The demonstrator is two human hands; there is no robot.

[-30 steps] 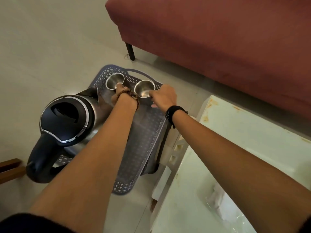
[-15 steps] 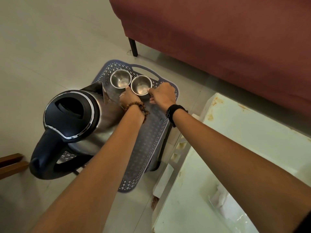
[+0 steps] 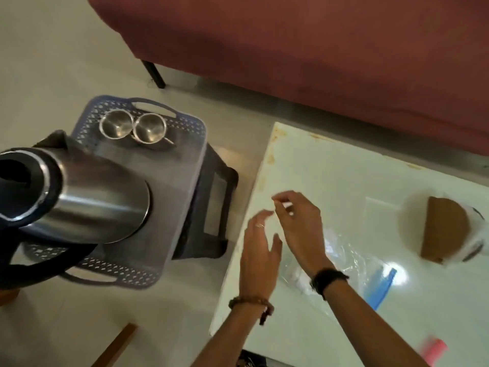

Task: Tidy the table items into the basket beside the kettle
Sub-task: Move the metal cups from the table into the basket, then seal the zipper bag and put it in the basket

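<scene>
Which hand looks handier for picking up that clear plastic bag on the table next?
Probably the right hand: it hovers open directly above the clear plastic bag, whereas the left hand sits nearer the table edge.

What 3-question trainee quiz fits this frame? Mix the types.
1. True or false: both steel cups sit in the basket.
2. Which hand is nearer the basket? A) left hand B) right hand
3. Name one item lying on the table.

Key:
1. True, at the far end, beyond the kettle.
2. A.
3. The clear zip bag; a pink object also counts.
</scene>
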